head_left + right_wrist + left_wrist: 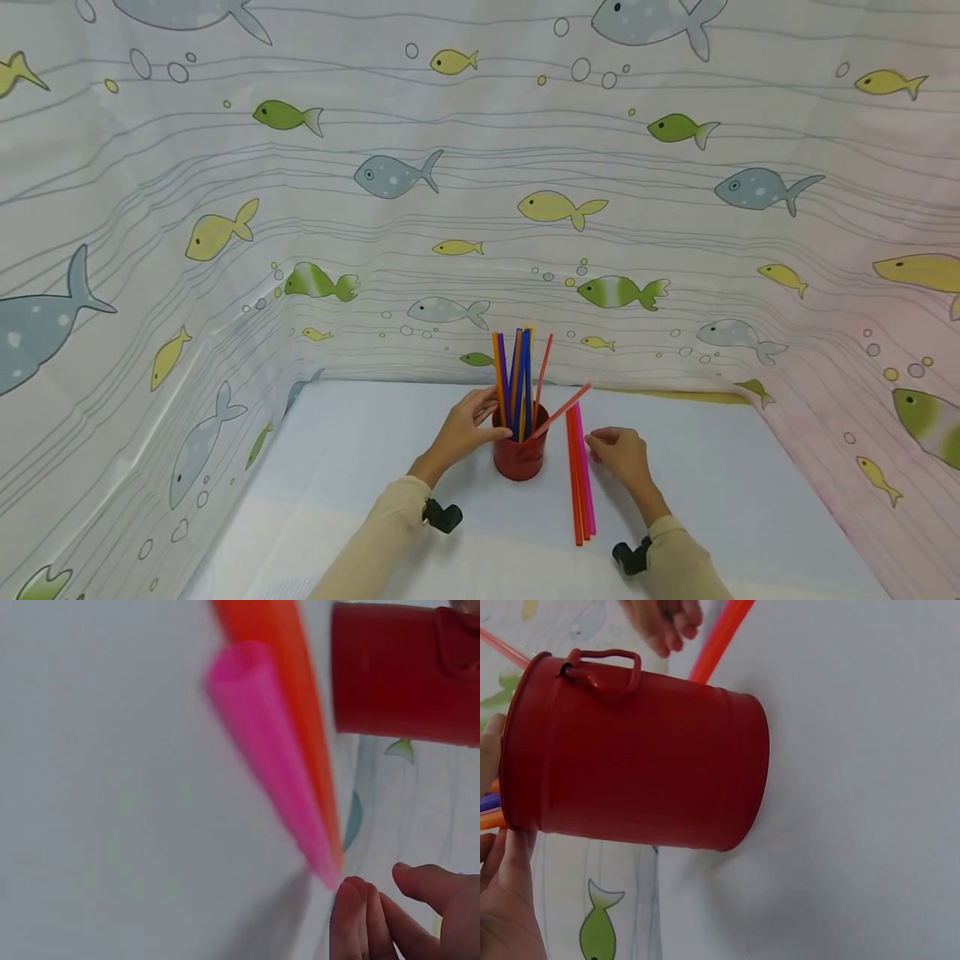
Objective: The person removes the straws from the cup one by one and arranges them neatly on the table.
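Note:
A small red metal bucket stands upright, holding several long straws in orange, purple, blue and yellow. My left hand grips its rim from the left, thumb at the front and fingers round the far side. The left wrist view shows the bucket's wire handle against its wall. To the right of the bucket, a pink straw lies beside two orange-red straws. Fingertips of my right hand are right at the pink straw's far end, thumb apart from the fingers in the right wrist view.
Two thin light-red straws lean out over the bucket's right side. White covering lies over the table. A fish-patterned curtain rises behind and along both sides.

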`<state>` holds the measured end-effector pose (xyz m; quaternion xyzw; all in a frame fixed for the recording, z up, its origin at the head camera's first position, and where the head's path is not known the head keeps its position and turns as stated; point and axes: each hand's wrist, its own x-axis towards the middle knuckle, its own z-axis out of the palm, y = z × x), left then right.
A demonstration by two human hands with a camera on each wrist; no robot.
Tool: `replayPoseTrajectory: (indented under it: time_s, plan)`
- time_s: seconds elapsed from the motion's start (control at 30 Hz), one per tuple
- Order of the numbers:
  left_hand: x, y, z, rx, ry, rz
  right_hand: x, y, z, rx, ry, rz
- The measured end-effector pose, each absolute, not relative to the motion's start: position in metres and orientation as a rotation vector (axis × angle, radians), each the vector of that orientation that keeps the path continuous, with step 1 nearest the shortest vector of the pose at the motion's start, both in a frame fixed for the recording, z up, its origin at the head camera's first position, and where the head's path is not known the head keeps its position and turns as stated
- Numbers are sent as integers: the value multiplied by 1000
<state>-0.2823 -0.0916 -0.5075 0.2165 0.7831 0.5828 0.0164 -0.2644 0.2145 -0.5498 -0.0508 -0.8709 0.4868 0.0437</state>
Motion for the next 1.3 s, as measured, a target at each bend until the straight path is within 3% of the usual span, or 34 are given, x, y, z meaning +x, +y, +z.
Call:
replayPoseTrajectory:
  time_s: [0.13,0.57,1.3]
  plan:
    - [-274,-92,-496,688,2442,1802,-271,206,-529,-63,-2605,1519]
    - [-283,-95,-513,681,2477,1809,-285,156,-464,343,-2391,1453]
    - [-278,-91,-502,716,2465,1785,-292,123,-467,409,-2370,1492]
